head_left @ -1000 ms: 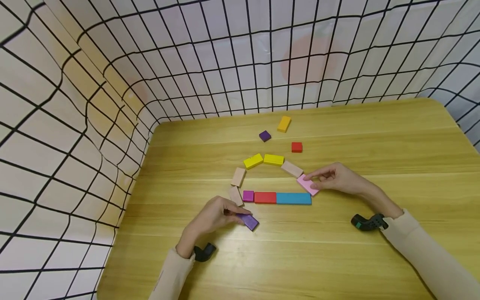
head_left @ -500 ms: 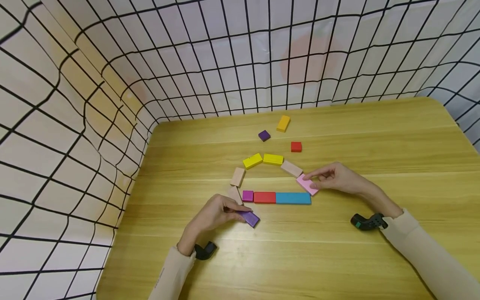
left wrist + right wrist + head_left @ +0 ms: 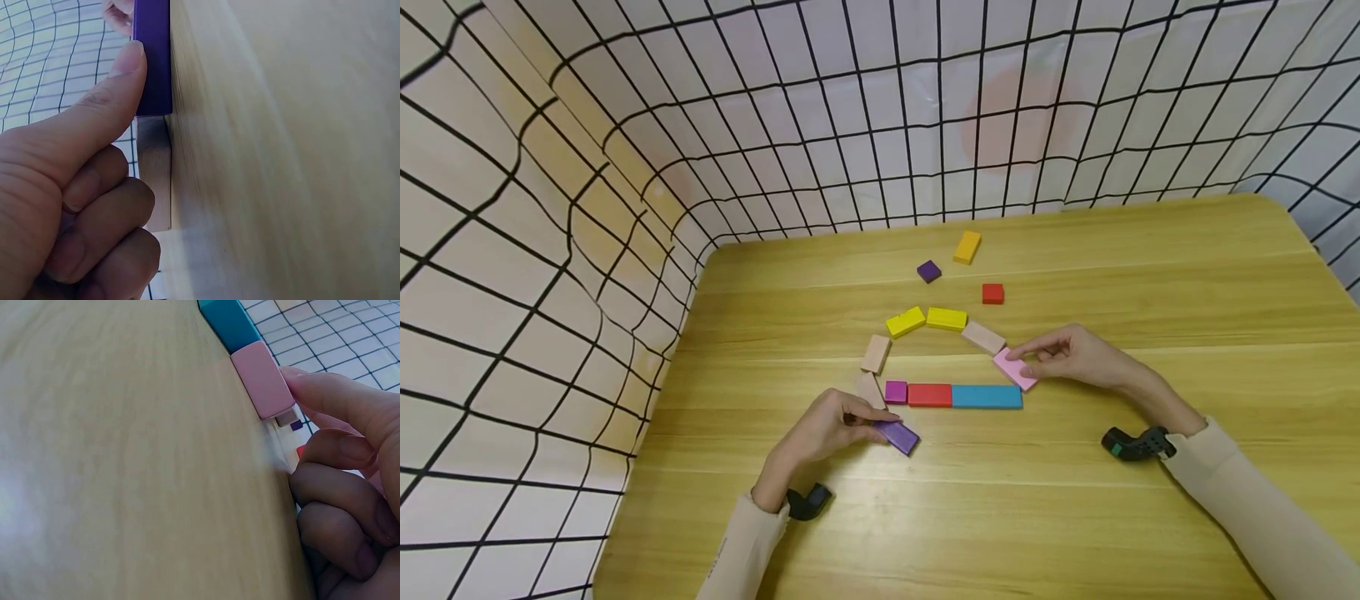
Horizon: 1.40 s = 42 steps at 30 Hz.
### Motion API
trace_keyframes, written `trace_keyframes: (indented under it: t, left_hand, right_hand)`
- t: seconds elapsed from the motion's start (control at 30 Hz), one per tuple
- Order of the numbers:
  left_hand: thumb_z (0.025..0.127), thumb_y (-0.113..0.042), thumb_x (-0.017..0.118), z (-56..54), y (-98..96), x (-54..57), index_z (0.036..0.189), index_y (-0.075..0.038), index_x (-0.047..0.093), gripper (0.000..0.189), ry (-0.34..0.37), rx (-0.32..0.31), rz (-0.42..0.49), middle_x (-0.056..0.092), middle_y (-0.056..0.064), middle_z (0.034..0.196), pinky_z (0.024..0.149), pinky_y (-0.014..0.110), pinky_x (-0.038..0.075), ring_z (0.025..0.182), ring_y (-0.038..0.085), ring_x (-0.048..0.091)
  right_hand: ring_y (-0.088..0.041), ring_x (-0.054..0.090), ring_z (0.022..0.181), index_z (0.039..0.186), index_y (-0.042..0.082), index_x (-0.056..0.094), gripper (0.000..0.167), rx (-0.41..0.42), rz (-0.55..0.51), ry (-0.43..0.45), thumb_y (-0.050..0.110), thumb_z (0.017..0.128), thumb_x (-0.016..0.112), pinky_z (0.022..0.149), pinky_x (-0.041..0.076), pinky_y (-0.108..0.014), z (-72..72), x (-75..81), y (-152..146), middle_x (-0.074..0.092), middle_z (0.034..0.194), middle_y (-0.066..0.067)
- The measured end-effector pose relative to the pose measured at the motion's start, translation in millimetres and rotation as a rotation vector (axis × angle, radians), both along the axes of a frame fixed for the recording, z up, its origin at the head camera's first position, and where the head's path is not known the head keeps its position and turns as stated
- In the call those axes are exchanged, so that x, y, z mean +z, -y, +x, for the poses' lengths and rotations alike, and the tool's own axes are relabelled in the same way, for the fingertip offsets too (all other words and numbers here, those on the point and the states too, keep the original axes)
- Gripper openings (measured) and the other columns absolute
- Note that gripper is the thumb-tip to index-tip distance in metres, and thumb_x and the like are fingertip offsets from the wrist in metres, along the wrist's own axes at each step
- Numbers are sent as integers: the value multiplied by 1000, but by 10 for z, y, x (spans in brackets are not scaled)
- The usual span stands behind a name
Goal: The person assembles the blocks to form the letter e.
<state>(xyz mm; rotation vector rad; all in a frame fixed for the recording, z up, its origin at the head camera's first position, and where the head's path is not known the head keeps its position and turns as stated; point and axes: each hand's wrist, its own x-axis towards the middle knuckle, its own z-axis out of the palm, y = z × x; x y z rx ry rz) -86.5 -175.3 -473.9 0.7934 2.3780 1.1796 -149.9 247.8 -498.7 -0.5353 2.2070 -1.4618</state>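
Note:
My left hand (image 3: 823, 429) pinches a purple block (image 3: 899, 437) between thumb and fingers. This block lies at a slant on the wooden table, its upper end close to a pale wood block (image 3: 870, 389). To the right, my right hand (image 3: 1078, 358) holds a pink block (image 3: 1013, 371) by its edges, its lower end near the blue block (image 3: 987, 397). Blue, red (image 3: 929, 395) and magenta (image 3: 896, 392) blocks form a straight row between the hands. In the left wrist view the thumb presses along the side of the purple block (image 3: 153, 62).
Above the row, two yellow blocks (image 3: 947, 318) and several pale wood blocks (image 3: 876, 354) form an arch. Farther back lie an orange block (image 3: 967, 247), a dark purple block (image 3: 928, 271) and a small red block (image 3: 992, 293). Grid-patterned cloth (image 3: 880, 125) rises behind the table.
My left hand has nudged the purple block slightly up, closer to the pale block and the row. The right hand and the pink block stay in place.

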Motion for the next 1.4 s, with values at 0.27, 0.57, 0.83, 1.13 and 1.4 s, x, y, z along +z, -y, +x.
trace_keyframes:
  t: [0.27,0.57,0.83,1.13,1.4]
  left_hand:
    - [85,-9,84,-9,-11,14,112,-13,82,28,-16,-5,-11,81,1,96,56,14,33,66,0,46]
    - [84,-6,84,-18,-16,27,112,-12,82,29,2,-15,-7,80,2,94,56,15,32,65,1,45]
    - [89,-8,81,-101,-56,162,112,-7,81,23,-26,-15,-13,81,5,98,57,15,38,66,-1,50]
    - [91,-14,80,-741,-409,585,117,-6,79,27,-205,154,9,54,3,61,51,20,28,55,9,33]
    - [91,-26,82,-1537,-950,529,118,-9,79,32,-242,347,-27,42,-3,52,47,22,23,50,10,33]
  right_hand:
    - [-7,34,60,121,5,77,30,-10,0,18,15,93,79,52,31,-25,0,12,8,37,62,8]
    - [-7,34,60,122,6,76,31,-4,8,23,16,93,78,52,30,-25,-15,-6,-16,36,61,8]
    - [-7,33,61,122,8,77,31,-5,26,6,17,92,79,53,30,-25,-13,-11,-23,36,62,7]
    - [-7,33,61,122,9,77,31,-14,29,12,18,92,79,53,30,-25,-14,-24,-53,36,62,7]
    - [-5,33,58,122,11,77,30,-3,22,1,18,93,79,51,30,-24,1,-9,-35,38,60,8]
